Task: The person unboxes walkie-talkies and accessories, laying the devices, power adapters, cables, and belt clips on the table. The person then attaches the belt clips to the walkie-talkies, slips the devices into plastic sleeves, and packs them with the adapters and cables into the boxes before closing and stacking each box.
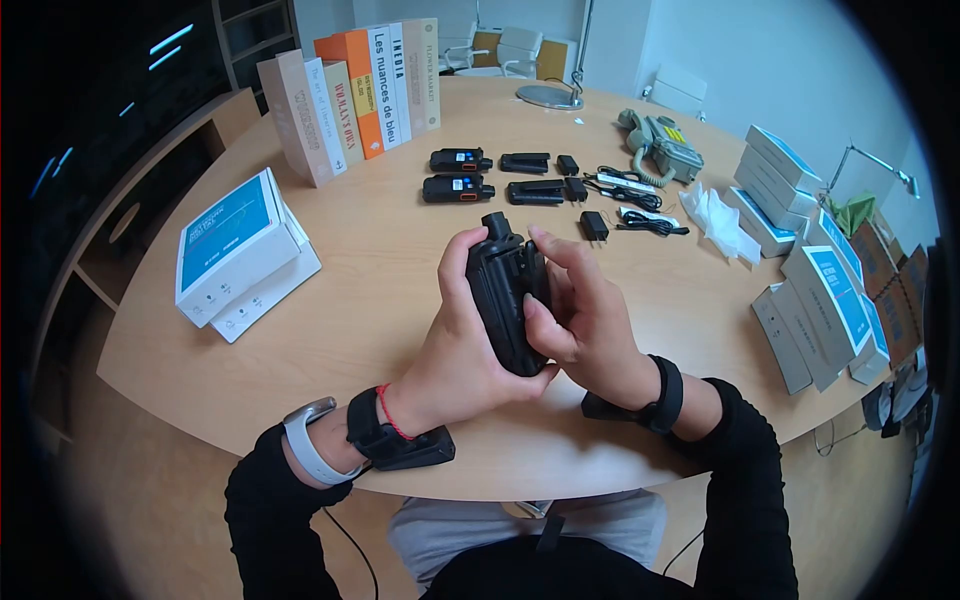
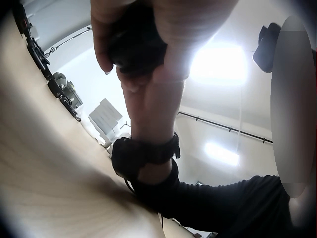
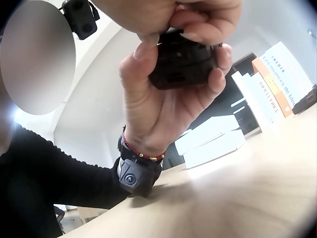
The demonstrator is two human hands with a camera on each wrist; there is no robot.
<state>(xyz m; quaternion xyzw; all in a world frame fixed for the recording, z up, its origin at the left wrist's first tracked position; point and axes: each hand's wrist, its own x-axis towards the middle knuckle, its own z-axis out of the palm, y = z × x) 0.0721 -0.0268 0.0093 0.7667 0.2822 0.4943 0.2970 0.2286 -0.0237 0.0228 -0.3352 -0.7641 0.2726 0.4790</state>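
Observation:
Above the near part of the table, my left hand (image 1: pixel 450 345) grips a black two-way radio (image 1: pixel 490 300), its knob end pointing away from me. My right hand (image 1: pixel 598 320) pinches a long black belt clip (image 1: pixel 533 275) against the radio's back, index finger near the top and thumb lower down. In the right wrist view, the radio's bottom end (image 3: pixel 181 74) shows between the left thumb and fingers. The left wrist view has the radio (image 2: pixel 136 44) dark and partly covered by the fingers.
Farther back lie two more radios (image 1: pixel 457 188), black clip-like pieces (image 1: pixel 537 192), charger plugs (image 1: pixel 594 226), cables (image 1: pixel 650 222) and a crumpled plastic bag (image 1: pixel 722 225). Books (image 1: pixel 365 95) and white-blue boxes (image 1: pixel 235 240) stand left; more boxes (image 1: pixel 820 310) and a telephone (image 1: pixel 665 148) are right.

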